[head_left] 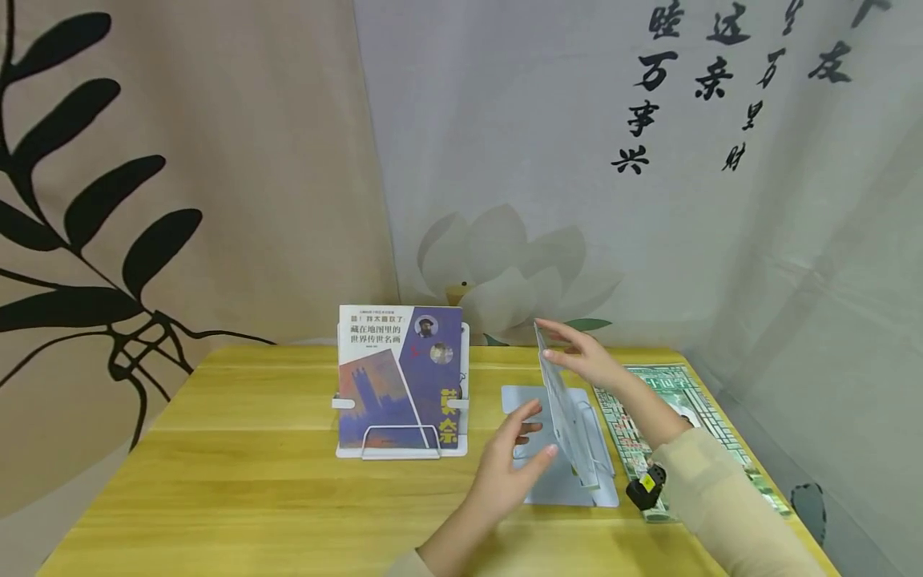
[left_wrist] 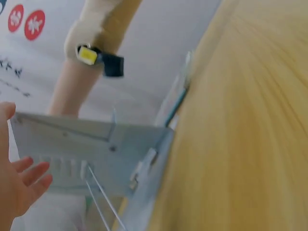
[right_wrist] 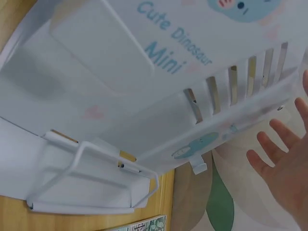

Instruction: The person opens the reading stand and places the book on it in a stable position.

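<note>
Right hand (head_left: 587, 362) by left-leaning bookstand panel (head_left: 565, 413)

We see a half-folded stand (head_left: 567, 417) made of thin, smooth sheet that looks like painted metal, with a satin finish and printing flush on its surface. The stand's bracket (right_wrist: 115, 157) is slim bent wire with a smooth white coating. Beneath the stand we find a table (head_left: 252, 465) with wood grain and a softly glossy top. Left of the stand, a book (head_left: 425, 361) has a smooth printed paper cover; the rack (head_left: 465, 336) bearing it looks smooth and painted white. Right of the stand we notice a printed paper booklet (head_left: 678, 377), a matt cloth sleeve (head_left: 735, 497) and a black, plastic-looking wrist device (head_left: 638, 494). Behind the stand hangs a backdrop (head_left: 288, 160) of matt, softly creased cloth.
</note>
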Tool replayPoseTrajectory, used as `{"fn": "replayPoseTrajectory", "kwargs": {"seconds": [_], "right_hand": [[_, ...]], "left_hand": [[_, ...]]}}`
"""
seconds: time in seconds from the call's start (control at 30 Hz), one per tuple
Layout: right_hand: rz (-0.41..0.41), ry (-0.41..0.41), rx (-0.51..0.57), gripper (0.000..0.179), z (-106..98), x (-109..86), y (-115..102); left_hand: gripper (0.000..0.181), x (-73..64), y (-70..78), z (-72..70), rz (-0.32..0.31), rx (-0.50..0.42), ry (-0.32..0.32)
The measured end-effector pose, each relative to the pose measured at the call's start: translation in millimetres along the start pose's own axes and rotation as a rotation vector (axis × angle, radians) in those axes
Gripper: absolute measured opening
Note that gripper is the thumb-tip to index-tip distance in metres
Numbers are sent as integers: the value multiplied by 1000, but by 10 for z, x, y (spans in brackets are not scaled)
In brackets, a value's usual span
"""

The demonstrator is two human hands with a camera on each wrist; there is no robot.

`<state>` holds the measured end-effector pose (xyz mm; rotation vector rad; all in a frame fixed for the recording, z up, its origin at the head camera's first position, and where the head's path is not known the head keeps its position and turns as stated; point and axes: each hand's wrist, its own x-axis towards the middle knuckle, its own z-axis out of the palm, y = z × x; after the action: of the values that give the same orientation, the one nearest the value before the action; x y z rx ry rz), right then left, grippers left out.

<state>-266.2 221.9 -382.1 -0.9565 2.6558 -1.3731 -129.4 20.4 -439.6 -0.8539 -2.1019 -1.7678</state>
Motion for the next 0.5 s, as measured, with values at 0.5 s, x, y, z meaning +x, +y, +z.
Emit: {"fn": "replayPoseTrajectory", "kwargs": {"seconds": [0.5], "right_hand": [[65, -20, -13, 54, 56, 29, 82]], "left_hand": [[38, 83, 119, 246, 66, 160, 133]]}}
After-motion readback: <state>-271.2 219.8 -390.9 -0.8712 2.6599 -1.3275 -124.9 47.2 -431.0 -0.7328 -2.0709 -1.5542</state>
